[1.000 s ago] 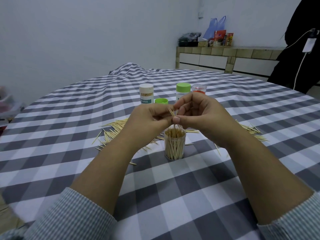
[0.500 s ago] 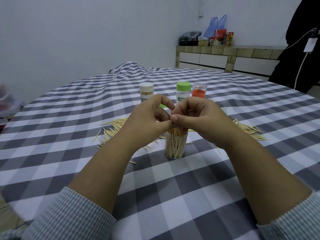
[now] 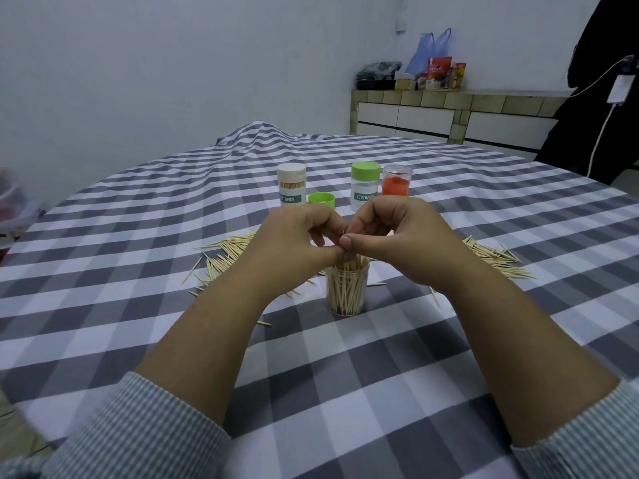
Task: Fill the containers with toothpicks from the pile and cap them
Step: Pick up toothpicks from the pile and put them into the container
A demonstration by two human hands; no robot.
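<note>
Since a second ago the bundle of toothpicks point(image 3: 343, 233) has sunk from clear view to a bare tip between both hands, so it is going into the clear container point(image 3: 346, 288) at frame centre. The left hand point(image 3: 294, 236) and right hand point(image 3: 394, 233) both pinch it just above the nearly full rim. Loose piles flank the wrists; the lower frame lies open.

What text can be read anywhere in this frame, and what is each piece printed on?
"TOOTHPICK": teal band on the white-capped container.
"TOOTHPICK": label on the green-capped container.
Red packets on the far counter: printing too small and blurred to read.
No text shows on the red-filled jar, the loose green cap or the open clear container.
</note>
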